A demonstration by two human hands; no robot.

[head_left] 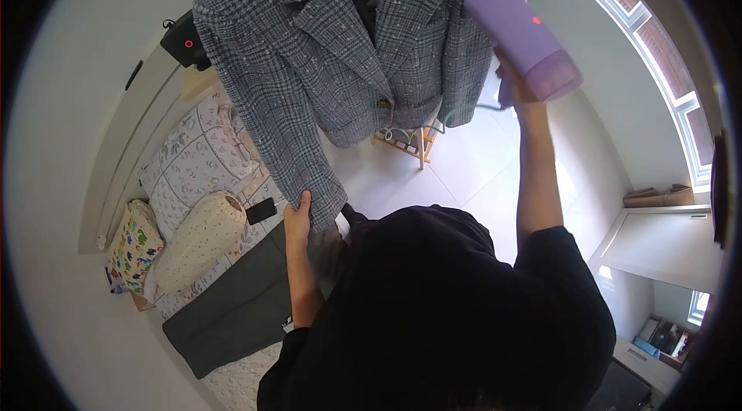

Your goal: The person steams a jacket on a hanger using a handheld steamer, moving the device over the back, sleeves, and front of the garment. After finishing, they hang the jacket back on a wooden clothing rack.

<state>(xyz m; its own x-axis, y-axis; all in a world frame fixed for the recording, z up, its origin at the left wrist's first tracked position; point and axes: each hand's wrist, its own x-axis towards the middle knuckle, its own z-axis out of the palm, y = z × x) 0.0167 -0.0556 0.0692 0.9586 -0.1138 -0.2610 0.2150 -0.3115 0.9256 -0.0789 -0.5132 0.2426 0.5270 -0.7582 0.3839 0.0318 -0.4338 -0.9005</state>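
Observation:
A grey plaid blazer (340, 63) hangs in front of me, its lapels closed at a single button. With my left hand (297, 218) I grip the cuff of its sleeve and hold that sleeve out toward me, thumb on top. My right hand (519, 90) is wrapped around the handle of a purple garment steamer (514, 28), raised beside the blazer's other sleeve. A small red light glows on the steamer, and a pale cord (483, 107) runs from it behind the blazer. The steamer partly hides my right fingers.
On the left stands a bed with a patterned pillow (197, 144), a bolster (205, 237), a black phone (261, 211) and dark trousers (224, 314). A small wooden stool (421, 148) stands on the tiled floor behind the blazer. A white cabinet (665, 241) is at right.

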